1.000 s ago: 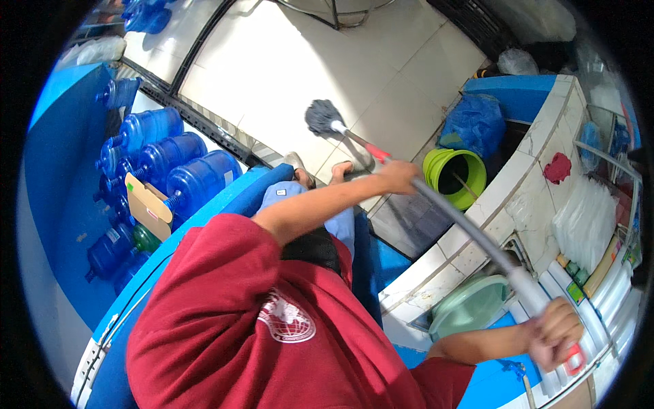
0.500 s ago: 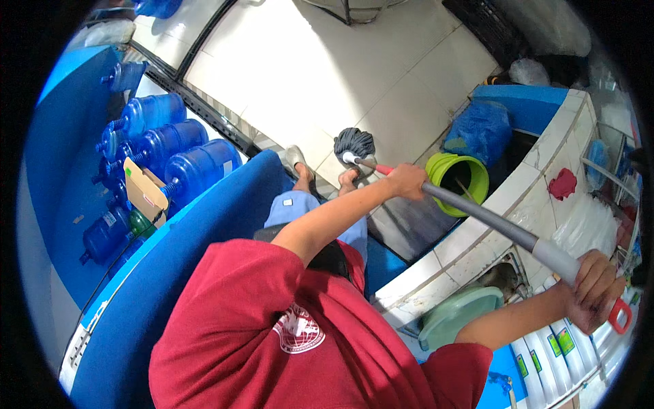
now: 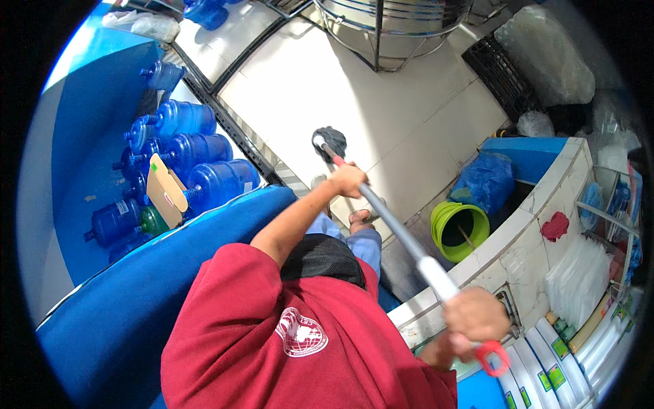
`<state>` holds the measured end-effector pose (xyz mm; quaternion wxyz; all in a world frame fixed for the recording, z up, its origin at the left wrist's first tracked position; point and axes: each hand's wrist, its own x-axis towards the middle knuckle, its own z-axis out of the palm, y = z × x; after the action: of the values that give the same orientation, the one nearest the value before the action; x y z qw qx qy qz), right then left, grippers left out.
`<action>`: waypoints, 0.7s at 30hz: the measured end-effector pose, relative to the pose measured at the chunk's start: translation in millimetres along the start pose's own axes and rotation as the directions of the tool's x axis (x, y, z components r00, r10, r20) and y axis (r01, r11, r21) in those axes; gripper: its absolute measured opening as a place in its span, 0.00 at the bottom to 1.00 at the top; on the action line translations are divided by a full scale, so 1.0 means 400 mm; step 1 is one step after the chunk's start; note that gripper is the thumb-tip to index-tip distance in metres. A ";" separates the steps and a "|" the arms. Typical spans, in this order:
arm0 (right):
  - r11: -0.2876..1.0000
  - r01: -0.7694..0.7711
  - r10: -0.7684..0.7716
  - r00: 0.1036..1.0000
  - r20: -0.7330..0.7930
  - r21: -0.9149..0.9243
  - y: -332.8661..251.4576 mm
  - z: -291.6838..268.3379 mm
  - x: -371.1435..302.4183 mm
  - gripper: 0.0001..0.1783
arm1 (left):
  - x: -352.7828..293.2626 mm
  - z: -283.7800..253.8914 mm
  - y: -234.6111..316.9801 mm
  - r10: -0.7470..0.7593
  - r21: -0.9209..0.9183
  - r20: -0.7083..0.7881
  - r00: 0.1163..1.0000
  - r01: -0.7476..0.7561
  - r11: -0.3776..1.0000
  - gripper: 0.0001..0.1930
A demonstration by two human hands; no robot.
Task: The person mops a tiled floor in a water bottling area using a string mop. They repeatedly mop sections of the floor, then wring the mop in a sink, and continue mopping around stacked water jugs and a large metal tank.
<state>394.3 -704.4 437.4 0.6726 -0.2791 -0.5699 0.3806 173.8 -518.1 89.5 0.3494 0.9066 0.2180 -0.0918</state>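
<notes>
Mop head [image 3: 330, 142] slid farther out; two hands grip one handle [image 3: 402, 235].

Both hands closed in fists, left hand [image 3: 348, 180] extended forward, right hand [image 3: 475, 315] near.

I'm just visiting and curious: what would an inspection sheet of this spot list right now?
Surface: pale tiled floor.
Job's things: mop, dark head on the tiles, red loop at the handle end.
Clutter: green bucket, blue bag, red rag on the tiled ledge.
Grippers: left hand grips the shaft low down; right hand grips near the top.
Cables: nothing seen.
Surroundings: blue water jugs lying in rows, steel tank stand, black crate.
</notes>
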 end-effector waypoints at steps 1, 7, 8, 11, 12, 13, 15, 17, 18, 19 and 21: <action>1.000 -0.025 0.026 0.996 -0.088 0.015 0.046 0.053 -0.007 0.13 | -0.031 -0.020 -0.058 -0.090 -0.002 -0.017 0.996 0.090 0.996 0.11; 0.965 -0.108 0.135 0.986 0.102 -0.237 0.332 0.237 0.063 0.12 | -0.132 -0.152 -0.397 -0.650 0.173 -0.168 0.741 0.671 0.721 0.16; 0.982 -0.110 0.131 0.983 0.131 -0.155 0.396 0.262 0.091 0.12 | -0.137 -0.174 -0.454 -0.723 0.114 -0.188 0.665 0.746 0.657 0.21; 0.987 -0.055 0.084 0.978 0.190 -0.153 0.579 0.304 0.194 0.12 | -0.132 -0.258 -0.627 -0.801 0.007 -0.231 0.552 0.824 0.566 0.31; 0.988 -0.051 0.079 0.980 0.185 -0.149 0.636 0.315 0.234 0.12 | -0.130 -0.291 -0.681 -0.813 -0.015 -0.235 0.533 0.834 0.552 0.33; 0.989 -0.045 0.071 0.981 0.180 -0.142 0.693 0.330 0.280 0.11 | -0.134 -0.325 -0.733 -0.788 -0.038 -0.263 0.556 0.811 0.585 0.33; 0.986 -0.036 0.075 0.967 0.241 -0.164 0.798 0.371 0.382 0.11 | -0.150 -0.404 -0.833 -0.732 -0.068 -0.331 0.595 0.759 0.648 0.32; 0.983 0.045 0.010 0.955 0.296 -0.178 0.886 0.431 0.489 0.11 | -0.165 -0.493 -0.929 -0.800 -0.195 -0.313 0.513 0.789 0.582 0.28; 0.981 0.058 0.004 0.949 0.317 -0.187 0.920 0.451 0.538 0.12 | -0.166 -0.541 -0.975 -0.791 -0.189 -0.301 0.532 0.780 0.596 0.27; 0.978 0.070 0.000 0.941 0.337 -0.196 0.950 0.463 0.583 0.12 | -0.162 -0.588 -1.016 -0.786 -0.174 -0.281 0.550 0.777 0.605 0.26; 0.983 0.038 0.014 0.961 0.277 -0.182 0.986 0.468 0.652 0.12 | -0.134 -0.648 -1.062 -0.711 -0.063 -0.355 0.607 0.743 0.666 0.20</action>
<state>150.2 -280.1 299.3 0.5598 -0.2810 -0.6929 0.3571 -65.2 -80.6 46.1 0.1954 0.7554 0.6212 -0.0729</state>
